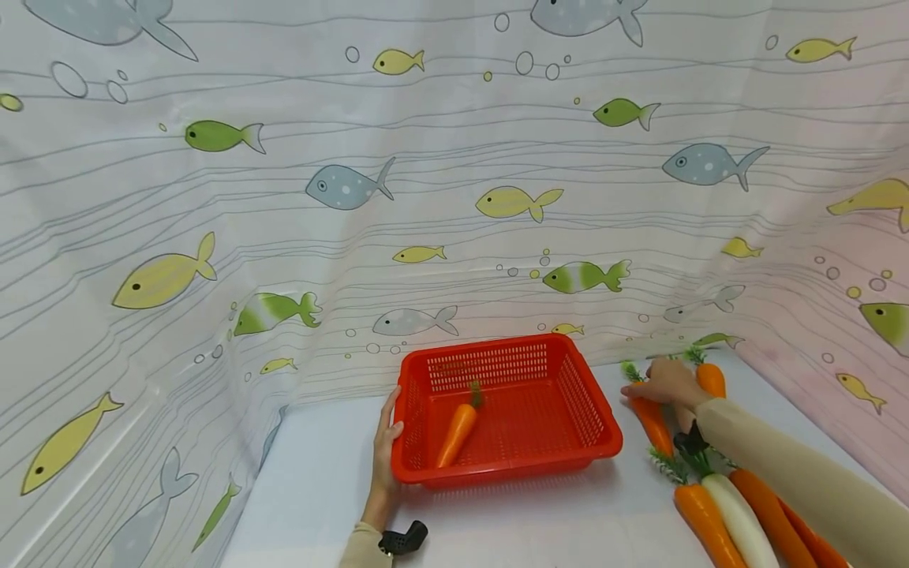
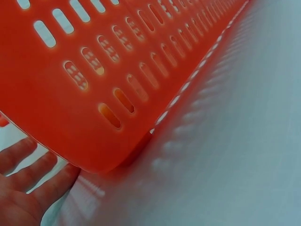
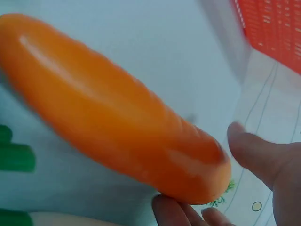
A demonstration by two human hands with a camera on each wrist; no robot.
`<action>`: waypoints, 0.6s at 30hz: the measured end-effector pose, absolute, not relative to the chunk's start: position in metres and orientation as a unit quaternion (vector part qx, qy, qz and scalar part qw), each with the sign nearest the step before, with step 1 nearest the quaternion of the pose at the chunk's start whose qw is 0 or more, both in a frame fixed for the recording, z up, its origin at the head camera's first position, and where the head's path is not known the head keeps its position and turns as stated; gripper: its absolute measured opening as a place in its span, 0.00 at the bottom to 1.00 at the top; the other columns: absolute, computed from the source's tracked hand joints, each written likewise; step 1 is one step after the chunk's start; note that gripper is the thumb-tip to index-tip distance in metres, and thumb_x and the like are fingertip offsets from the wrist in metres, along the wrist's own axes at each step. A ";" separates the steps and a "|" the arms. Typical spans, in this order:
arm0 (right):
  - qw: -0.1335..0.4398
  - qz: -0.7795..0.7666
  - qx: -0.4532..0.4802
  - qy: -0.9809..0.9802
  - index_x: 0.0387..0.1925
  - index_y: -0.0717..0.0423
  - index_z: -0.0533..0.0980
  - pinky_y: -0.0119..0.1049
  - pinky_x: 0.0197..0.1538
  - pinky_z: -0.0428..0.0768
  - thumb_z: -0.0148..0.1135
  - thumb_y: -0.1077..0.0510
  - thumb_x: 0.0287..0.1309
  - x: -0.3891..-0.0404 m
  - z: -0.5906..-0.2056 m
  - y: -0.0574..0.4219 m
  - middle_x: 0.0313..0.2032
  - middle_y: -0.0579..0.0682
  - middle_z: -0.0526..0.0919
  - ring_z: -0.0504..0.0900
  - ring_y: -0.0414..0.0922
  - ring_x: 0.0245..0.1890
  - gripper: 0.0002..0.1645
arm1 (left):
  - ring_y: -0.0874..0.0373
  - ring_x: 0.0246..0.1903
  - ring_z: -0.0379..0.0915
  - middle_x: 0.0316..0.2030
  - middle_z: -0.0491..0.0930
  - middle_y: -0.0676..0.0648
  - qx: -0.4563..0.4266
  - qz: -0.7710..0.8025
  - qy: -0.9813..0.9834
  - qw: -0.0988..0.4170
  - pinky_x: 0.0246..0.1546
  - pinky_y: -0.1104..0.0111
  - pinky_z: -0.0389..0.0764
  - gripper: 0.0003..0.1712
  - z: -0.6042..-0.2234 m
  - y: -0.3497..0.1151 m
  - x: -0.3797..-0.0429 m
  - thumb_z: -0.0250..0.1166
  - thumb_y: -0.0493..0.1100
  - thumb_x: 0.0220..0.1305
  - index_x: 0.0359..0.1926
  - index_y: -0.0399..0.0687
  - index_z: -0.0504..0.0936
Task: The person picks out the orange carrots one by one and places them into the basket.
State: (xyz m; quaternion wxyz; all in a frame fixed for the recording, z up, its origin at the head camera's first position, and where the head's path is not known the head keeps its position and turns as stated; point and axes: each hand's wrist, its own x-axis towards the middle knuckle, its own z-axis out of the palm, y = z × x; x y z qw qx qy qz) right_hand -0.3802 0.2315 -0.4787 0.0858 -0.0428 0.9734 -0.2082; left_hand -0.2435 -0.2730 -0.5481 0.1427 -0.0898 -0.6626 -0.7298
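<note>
My left hand (image 1: 385, 454) touches the left side of a red plastic basket (image 1: 507, 471), its fingers fairly straight along the rim; the left wrist view shows the fingertips at the basket's slotted wall (image 2: 56, 89). An orange carrot (image 1: 456, 434) with a green top lies inside at the left. Off to the basket's right, my right hand (image 1: 671, 385) holds the leafy end of another carrot (image 1: 652, 422). In the right wrist view, that carrot (image 3: 113, 113) lies between the thumb and the fingers, which are partly hidden beneath it.
Another carrot (image 1: 711, 380) lies just right of my right hand. Nearer me on the right are a carrot (image 1: 703, 521), a white radish (image 1: 742, 521) and more orange carrots (image 1: 774, 513), partly under the right forearm. A fish-patterned sheet (image 1: 454, 158) stands behind and beside the white table (image 1: 319, 457).
</note>
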 end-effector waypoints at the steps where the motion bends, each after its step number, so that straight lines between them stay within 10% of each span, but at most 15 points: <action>1: 0.093 -0.209 -0.040 0.973 0.27 0.64 0.79 0.35 0.29 0.66 0.76 0.36 0.54 -0.379 -0.479 0.231 0.20 0.49 0.70 0.71 0.46 0.24 0.33 | 0.41 0.71 0.64 0.84 0.53 0.46 -0.090 -0.730 -0.662 0.142 0.65 0.59 0.82 0.38 -0.548 -0.273 -0.243 0.43 0.42 0.78 0.86 0.55 0.50; 18: 0.145 -0.293 0.004 0.945 0.60 0.77 0.74 0.36 0.35 0.82 0.79 0.44 0.54 -0.380 -0.489 0.227 0.44 0.63 0.83 0.79 0.50 0.36 0.47 | 0.41 0.73 0.62 0.84 0.51 0.46 -0.088 -0.731 -0.662 0.140 0.67 0.58 0.81 0.38 -0.549 -0.273 -0.242 0.43 0.43 0.78 0.86 0.58 0.51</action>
